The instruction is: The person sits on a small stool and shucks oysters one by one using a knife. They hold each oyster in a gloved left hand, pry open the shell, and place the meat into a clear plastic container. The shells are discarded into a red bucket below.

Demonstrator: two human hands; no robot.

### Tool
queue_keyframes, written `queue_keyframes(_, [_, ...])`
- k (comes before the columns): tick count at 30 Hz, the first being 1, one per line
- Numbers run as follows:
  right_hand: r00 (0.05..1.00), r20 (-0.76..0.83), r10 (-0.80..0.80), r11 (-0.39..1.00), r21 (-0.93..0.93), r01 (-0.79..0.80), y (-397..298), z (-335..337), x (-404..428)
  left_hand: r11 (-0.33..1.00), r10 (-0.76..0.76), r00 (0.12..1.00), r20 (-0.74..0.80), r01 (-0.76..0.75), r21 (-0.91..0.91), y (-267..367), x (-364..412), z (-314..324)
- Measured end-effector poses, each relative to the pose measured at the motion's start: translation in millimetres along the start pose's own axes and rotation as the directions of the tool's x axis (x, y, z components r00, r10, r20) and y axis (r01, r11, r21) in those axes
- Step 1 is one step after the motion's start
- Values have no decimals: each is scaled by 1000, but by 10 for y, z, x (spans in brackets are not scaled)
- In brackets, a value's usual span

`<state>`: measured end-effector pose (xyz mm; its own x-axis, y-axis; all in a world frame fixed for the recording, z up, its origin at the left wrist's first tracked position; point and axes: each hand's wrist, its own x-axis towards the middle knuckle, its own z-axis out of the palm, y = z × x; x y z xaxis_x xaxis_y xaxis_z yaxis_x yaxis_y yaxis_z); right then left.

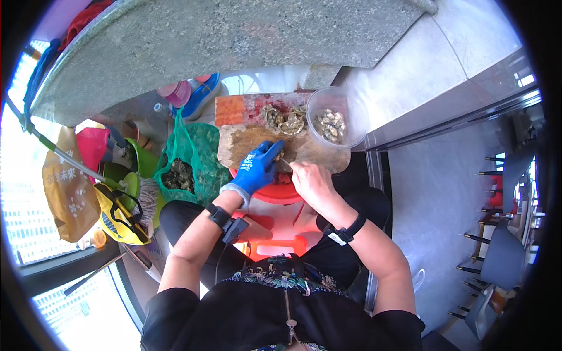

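My left hand (254, 170), in a blue coated work glove, presses an oyster (279, 156) against the worn wooden board (325, 159). Most of that oyster is hidden by the glove. My bare right hand (312, 180) grips a thin metal tool (285, 162), its tip at the oyster; its handle is hidden in the fist. Beyond the hands, several oyster shells (290, 126) lie at the board's far edge. A clear plastic tub (361, 115) at the far right of the board contains shucked oyster meat (330, 124). Under the near edge sits a red basin (275, 195).
Left of the board stands a green mesh bag (205, 147) with unopened oysters (178, 174). A mop head (147, 199), a yellow bag (120, 219) and a tan bag (68, 188) crowd the left. A stone countertop (246, 35) overhangs the far side; a door track (377, 175) runs along the right.
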<state>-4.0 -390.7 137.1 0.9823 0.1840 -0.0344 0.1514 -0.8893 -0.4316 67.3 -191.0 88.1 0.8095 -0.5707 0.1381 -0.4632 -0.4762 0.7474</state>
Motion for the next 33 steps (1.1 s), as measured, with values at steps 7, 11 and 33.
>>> queue_keyframes(7, [999,53,13,989,145,-21,20,-125,237,993,41,995,86,-31,-113,-162,103,-65])
queue_keyframes(11, [992,120,38,974,219,-63,93,-204,366,991,89,990,114,-76,-107,-169,184,-66])
queue_keyframes(33, [995,-80,-54,984,164,66,89,142,257,981,190,978,82,-192,17,-399,253,117])
